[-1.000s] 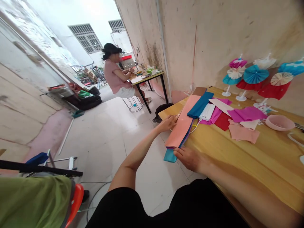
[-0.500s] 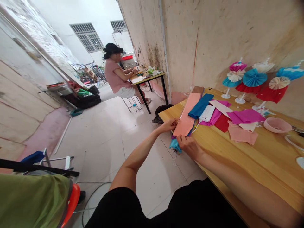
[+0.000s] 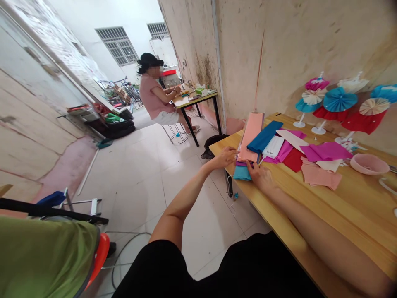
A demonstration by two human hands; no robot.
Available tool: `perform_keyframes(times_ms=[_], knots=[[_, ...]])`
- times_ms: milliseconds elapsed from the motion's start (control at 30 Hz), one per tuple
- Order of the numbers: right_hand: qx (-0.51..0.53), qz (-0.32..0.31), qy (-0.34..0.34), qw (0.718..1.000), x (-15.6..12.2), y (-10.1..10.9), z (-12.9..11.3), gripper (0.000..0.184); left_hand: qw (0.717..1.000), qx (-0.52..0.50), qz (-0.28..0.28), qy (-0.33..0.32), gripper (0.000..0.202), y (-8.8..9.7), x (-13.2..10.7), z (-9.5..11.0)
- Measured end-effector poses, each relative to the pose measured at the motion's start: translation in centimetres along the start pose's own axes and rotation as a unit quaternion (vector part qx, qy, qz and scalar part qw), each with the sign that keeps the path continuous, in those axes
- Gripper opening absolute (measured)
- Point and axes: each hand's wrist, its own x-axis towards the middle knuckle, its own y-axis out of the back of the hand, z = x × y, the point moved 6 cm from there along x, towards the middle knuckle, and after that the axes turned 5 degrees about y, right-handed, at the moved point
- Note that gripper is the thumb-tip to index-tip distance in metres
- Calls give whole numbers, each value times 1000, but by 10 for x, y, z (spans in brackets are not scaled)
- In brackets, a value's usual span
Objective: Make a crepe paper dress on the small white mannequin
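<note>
A long folded piece of peach crepe paper (image 3: 251,134) lies on a stack near the corner of the wooden table (image 3: 288,207). Beneath its near end show a purple layer and a light-blue folded piece (image 3: 242,173). My left hand (image 3: 226,158) is at the peach paper's left edge, fingers stretched out and touching it. My right hand (image 3: 262,176) rests at the near right corner, its fingertips apart on the paper's end. A dark-blue folded piece (image 3: 265,136) overlaps the peach paper's right side, with a white power strip (image 3: 273,148) beside it.
Magenta (image 3: 325,153), red (image 3: 292,161) and peach pieces (image 3: 321,174) lie further right, near a pink bowl (image 3: 369,164). Small paper-dressed stands (image 3: 339,101) line the wall. A co-worker (image 3: 155,91) sits at another table. A green-covered chair (image 3: 46,252) stands at lower left.
The peach paper has moved back from the table edge and lies flatter on the stack. My hands have shifted with it and their fingers have loosened. The view has turned slightly.
</note>
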Motion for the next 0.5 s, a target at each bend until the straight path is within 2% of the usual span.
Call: perform_keyframes(times_ms=[67,133,200,267,367,500], knots=[[0,0,11,1000,-8,1,1,50,996,72,15,-43,54,-5,7,11],[-1,3,20,1000,-11,4,2,48,982,166,-8,-88,58,-20,16,19],[0,11,27,1000,-13,8,2,46,971,217,-37,-96,58,-35,24,17],[7,24,41,999,-14,11,0,46,968,229,-44,-89,54,-44,31,12],[25,45,84,995,-15,13,-8,47,972,217,-24,-88,57,-47,41,5],[38,64,131,989,-18,18,-20,48,973,202,-33,-105,51,-48,53,-5]])
